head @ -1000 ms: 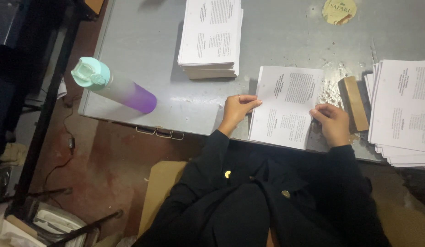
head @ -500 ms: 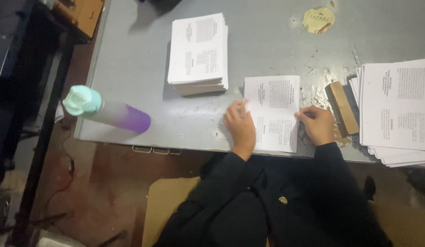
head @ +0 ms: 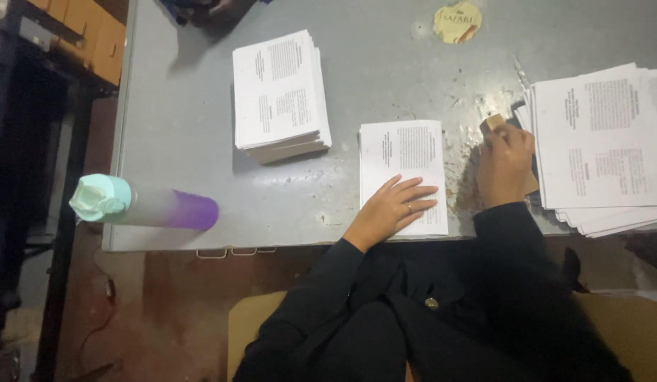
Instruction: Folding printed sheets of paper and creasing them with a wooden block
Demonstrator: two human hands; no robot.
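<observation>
A grey metal table fills most of the head view, its surface scuffed and smeared with pale residue near the middle right. At its right edge lies a broad, loosely fanned pile of printed sheets, the largest paper heap in sight. Up and to the left sits a neater stack of folded leaflets, squared up and well apart from the pile. Between the two, near the front edge of the table, lies a single folded sheet, printed side up.

The left hand rests flat on the lower part of that folded sheet, fingers spread and extended, pressing it down rather than grasping it; a ring shows on one finger. The right hand is curled closed around a small wooden block, whose tan end pokes out above the knuckles, just beside the left edge of the big pile and right of the folded sheet.

At the table's left front corner lies a water bottle on its side, mint cap to the left, body fading from clear to purple; whether it holds any liquid cannot be told. Near the far edge lies a small round yellow disc.
</observation>
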